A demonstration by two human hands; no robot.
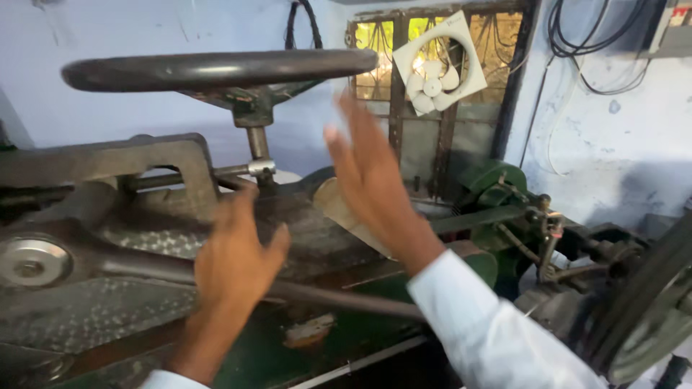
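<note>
1. A polished metal disc (29, 261) is sitting at the far left, set into the dark machine body (108, 216); the casting looks heavy and rigid, a thing to be worked in place rather than lifted.
2. The left hand (234, 256) is hovering over the perforated plate (94, 310) and the long steel bar (339, 299), fingers loosely spread and closing on nothing; whether the fingertips are touching metal cannot be told.
3. The black handwheel (216, 70) is standing high at left of centre, on a vertical spindle (257, 144) above the machine. It is judged stiff, heavy and smooth, possibly oily; the thick rim is offering the surest hold.
4. The right hand (371, 176) is rising open-palmed, fingers extended, near the wheel's right rim end but apart from it, holding nothing. A white sleeve (490, 331) is covering the forearm.
5. A white exhaust fan (436, 63) is hanging tilted in the far barred window (432, 94).
6. Green machine parts (497, 184) and a large belt wheel (649, 310) are occupying the right.
7. No open container is showing; contents cannot be reported.
</note>
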